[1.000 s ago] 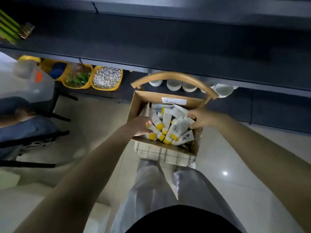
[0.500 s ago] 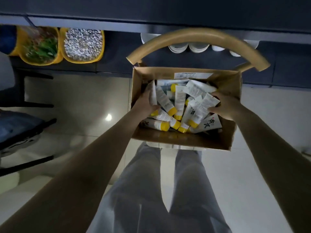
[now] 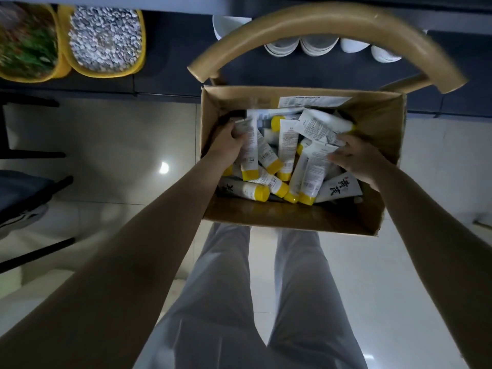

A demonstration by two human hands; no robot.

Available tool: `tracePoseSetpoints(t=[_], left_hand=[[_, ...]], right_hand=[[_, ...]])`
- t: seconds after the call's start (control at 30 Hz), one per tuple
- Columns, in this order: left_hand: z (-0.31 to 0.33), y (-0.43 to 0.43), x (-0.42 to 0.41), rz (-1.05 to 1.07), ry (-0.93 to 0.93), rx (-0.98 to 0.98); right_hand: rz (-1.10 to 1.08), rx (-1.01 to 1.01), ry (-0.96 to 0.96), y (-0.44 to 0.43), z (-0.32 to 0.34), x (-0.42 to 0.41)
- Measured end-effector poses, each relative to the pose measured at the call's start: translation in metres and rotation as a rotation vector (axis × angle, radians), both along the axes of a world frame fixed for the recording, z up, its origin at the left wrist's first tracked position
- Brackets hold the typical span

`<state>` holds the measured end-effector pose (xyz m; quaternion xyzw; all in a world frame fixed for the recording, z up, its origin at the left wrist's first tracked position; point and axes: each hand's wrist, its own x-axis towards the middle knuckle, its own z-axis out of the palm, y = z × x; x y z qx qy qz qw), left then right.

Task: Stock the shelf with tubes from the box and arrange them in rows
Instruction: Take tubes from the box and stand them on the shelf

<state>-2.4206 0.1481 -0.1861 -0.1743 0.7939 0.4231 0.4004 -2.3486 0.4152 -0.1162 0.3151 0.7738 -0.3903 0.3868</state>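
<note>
The tubes (image 3: pixel 288 145) lie heaped in the box (image 3: pixel 292 215), just beyond the person's legs (image 3: pixel 226 288). The chair back (image 3: pixel 319 22) rises at its far side. Bowls (image 3: pixel 316 46) sit beyond on the shelf (image 3: pixel 173 49), with two tubs (image 3: pixel 106 73) far left.

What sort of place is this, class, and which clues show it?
Probably a small shop: a cardboard box of identical yellow-capped tubes, dark shelving with stacked white bowls, and yellow tubs of loose goods.

A small shop: dark shelving (image 3: pixel 170 57) carries yellow tubs (image 3: pixel 106 41) of loose goods and stacked white bowls (image 3: pixel 316 46).
</note>
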Motion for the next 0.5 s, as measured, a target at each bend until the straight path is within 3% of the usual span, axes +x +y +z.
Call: tracePoseSetpoints(t=[0.1, 0.5], left_hand=[[0.005, 0.005, -0.001, 0.039, -0.063, 0.027], [0.007, 0.011, -0.002, 0.09, -0.069, 0.069]], right_hand=[[0.019, -0.07, -0.045, -0.003, -0.005, 0.004], [-0.13, 0.075, 0.097, -0.013, -0.028, 0.007]])
